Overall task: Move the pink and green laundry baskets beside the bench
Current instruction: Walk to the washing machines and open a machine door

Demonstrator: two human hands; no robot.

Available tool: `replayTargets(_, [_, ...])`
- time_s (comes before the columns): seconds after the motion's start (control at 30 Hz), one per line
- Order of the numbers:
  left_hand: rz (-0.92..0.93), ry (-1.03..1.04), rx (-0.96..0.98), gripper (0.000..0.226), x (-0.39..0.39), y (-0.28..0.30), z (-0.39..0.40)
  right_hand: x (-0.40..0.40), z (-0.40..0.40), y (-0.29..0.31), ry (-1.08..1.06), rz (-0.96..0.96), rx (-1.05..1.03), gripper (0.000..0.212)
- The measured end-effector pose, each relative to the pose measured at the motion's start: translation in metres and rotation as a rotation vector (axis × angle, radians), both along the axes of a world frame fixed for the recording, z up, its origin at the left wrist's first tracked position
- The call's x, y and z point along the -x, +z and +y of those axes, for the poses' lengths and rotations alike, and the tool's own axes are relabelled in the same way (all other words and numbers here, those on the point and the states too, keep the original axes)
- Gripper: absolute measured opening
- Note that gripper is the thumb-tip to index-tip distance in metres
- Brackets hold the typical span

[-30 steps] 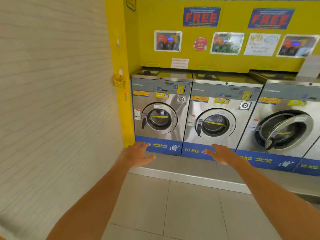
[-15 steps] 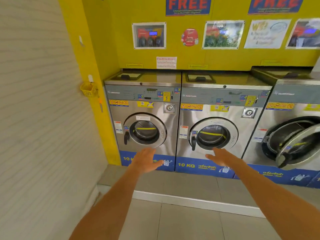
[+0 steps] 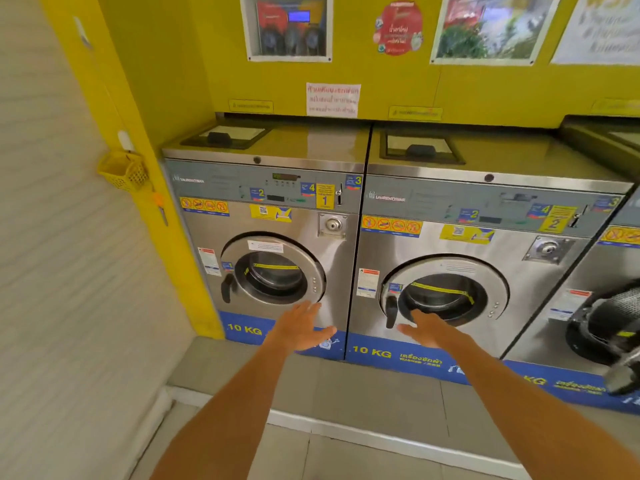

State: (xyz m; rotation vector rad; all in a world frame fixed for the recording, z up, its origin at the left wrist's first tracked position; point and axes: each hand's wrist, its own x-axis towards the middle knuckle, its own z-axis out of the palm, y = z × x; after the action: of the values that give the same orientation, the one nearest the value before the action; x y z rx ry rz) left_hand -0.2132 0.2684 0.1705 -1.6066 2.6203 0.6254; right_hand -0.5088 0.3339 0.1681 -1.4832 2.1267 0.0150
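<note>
Both hands are held out in front, fingers spread and empty, palms turned toward each other with a gap between them. The left hand [image 3: 300, 329] hangs in front of the lower right edge of the first washer's door; the right hand [image 3: 424, 331] hangs before the bottom of the second washer's door. Neither touches anything.

Washer number 1 [image 3: 266, 237] and washer number 2 [image 3: 485, 251] stand side by side on a raised grey step [image 3: 363, 386], each with its round door closed and a blue "10 KG" strip along the foot. Through both glass doors the drums look dark and seem to hold nothing, though the glare makes that hard to settle. At the right edge a third washer [image 3: 602, 320] has its door swung open, showing the perforated metal drum; what lies inside cannot be made out.

A small yellow mesh basket [image 3: 123, 169] hangs on the yellow wall corner to the left of washer 1; its contents are hidden from this angle.

The pink and green laundry baskets and the bench are nowhere in view
</note>
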Motion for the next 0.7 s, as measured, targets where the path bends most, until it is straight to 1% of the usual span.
replayTargets(0.13, [-0.021,-0.022,-0.036,0.081,0.042,-0.019,-0.086,0.043,-0.067,-0.028,-0.062,-0.028,-0.039,0.066])
replayTargets(0.23, [-0.048,-0.044,-0.063,0.088,0.071,-0.030,-0.134,0.070,-0.107,-0.052,-0.105,-0.028,-0.057,0.068])
replayTargets(0.37, [-0.110,-0.085,-0.090,0.087,0.104,-0.048,-0.175,0.090,-0.146,-0.092,-0.126,-0.052,-0.114,0.067])
replayTargets(0.53, [-0.190,-0.105,-0.130,0.087,0.138,-0.065,-0.223,0.106,-0.198,-0.150,-0.234,-0.135,-0.103,0.066])
replayTargets(0.6, [-0.222,-0.087,-0.129,0.089,0.148,-0.067,-0.241,0.108,-0.217,-0.171,-0.263,-0.186,-0.102,0.060])
replayTargets(0.7, [-0.254,-0.078,-0.184,0.086,0.164,-0.071,-0.264,0.111,-0.238,-0.198,-0.323,-0.249,-0.119,0.050])
